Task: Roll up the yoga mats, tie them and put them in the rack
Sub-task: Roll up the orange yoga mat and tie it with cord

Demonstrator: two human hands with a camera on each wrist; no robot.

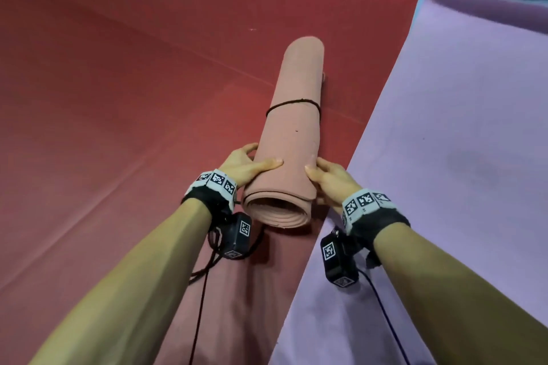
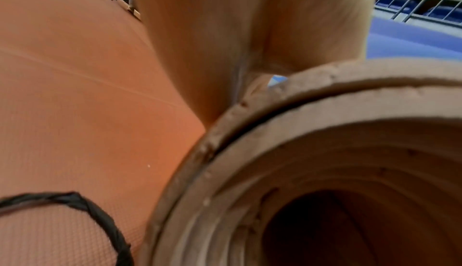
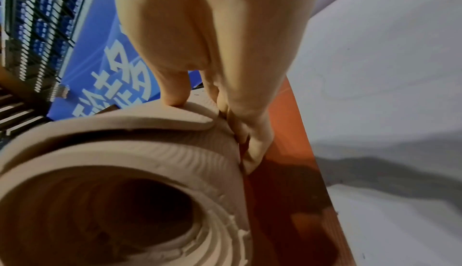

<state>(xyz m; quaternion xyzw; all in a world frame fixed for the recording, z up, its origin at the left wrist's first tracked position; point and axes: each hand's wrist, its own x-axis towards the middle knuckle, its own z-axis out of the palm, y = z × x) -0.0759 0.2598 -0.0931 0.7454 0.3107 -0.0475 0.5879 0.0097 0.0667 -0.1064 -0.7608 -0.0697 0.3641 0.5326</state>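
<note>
A rolled pink yoga mat (image 1: 293, 133) lies lengthwise away from me on the red floor mat (image 1: 118, 74). A black cord (image 1: 292, 104) is tied round its middle. My left hand (image 1: 249, 164) grips the roll's near end from the left, thumb on top. My right hand (image 1: 326, 176) grips the same end from the right. The left wrist view shows the roll's spiral end (image 2: 312, 151) with my left hand (image 2: 225, 43) against its side. The right wrist view has the open end (image 3: 125, 171), and my right hand (image 3: 232, 63) has its thumb on the outer flap.
A purple mat (image 1: 444, 172) lies flat on the right, its edge close beside the roll. A wire rack (image 3: 37, 23) and a blue banner (image 3: 100, 63) stand beyond the roll's far end. A black cord loop (image 2: 100, 221) hangs near my left wrist.
</note>
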